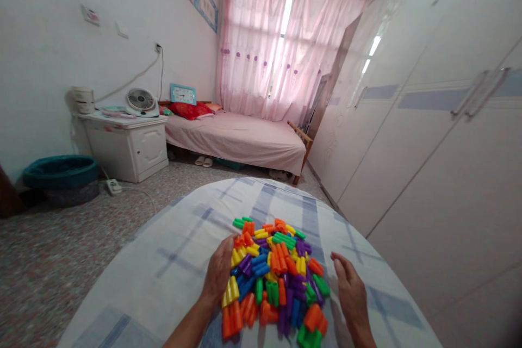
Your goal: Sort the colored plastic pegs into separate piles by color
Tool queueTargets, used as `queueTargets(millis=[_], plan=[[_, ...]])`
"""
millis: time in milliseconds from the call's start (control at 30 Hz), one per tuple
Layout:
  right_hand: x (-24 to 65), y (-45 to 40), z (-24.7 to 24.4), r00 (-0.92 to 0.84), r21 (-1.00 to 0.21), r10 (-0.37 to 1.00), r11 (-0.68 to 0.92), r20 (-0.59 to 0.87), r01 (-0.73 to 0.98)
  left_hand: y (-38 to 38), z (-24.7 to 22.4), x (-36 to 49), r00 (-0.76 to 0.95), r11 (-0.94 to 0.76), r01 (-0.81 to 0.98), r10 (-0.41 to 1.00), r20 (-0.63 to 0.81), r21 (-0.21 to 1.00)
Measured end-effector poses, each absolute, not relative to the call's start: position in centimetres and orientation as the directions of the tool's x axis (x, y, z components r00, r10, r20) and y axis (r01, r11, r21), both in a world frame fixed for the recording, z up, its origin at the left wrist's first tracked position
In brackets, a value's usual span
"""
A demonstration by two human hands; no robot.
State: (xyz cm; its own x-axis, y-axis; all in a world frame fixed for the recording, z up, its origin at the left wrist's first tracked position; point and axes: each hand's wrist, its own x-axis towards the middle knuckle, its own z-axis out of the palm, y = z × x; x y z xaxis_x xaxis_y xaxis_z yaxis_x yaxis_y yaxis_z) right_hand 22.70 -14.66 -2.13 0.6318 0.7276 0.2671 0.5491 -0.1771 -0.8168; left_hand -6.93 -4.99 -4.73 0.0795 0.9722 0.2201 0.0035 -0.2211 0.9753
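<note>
Left hand (219, 272) is unclenched at the edge of smooth, tubular plastic blocks (279, 258) heaped on a rounded, check-clothed bench (175, 255); right hand (351, 291), loose and released, is just beside them. Beyond, a pink-sheeted bed (244, 133) stands on speckled floor (134, 201).

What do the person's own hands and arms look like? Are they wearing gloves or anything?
No gloves! The left grip and right grip are ordinary bare human hands. The parts of the forearms in the picture are bare too, with no sleeves showing. I can't see any rings, watch or bracelet, though it's a bit blurry.
</note>
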Motion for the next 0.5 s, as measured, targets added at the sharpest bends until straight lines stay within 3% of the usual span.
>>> queueTargets(millis=[167, 333, 500], plan=[[24.1, -15.1, -6.6, 0.727, -0.873, 0.659, -0.223, 0.193, 0.434, -4.7, -5.7, -6.9, 0.083, -0.271, 0.094, 0.961, 0.264, 0.958], [23.1, -14.9, -6.1, 0.634, -0.829, 0.748, -0.220, 0.194, 0.514, -4.3, -6.6, -6.5, 0.096, -0.346, 0.214, 0.938, 0.333, 0.913], [23.1, -14.9, -5.8, 0.630, -0.827, 0.747, -0.206, 0.211, 0.522, -5.3, -5.8, -5.6, 0.082, -0.284, 0.179, 0.958, 0.274, 0.942]])
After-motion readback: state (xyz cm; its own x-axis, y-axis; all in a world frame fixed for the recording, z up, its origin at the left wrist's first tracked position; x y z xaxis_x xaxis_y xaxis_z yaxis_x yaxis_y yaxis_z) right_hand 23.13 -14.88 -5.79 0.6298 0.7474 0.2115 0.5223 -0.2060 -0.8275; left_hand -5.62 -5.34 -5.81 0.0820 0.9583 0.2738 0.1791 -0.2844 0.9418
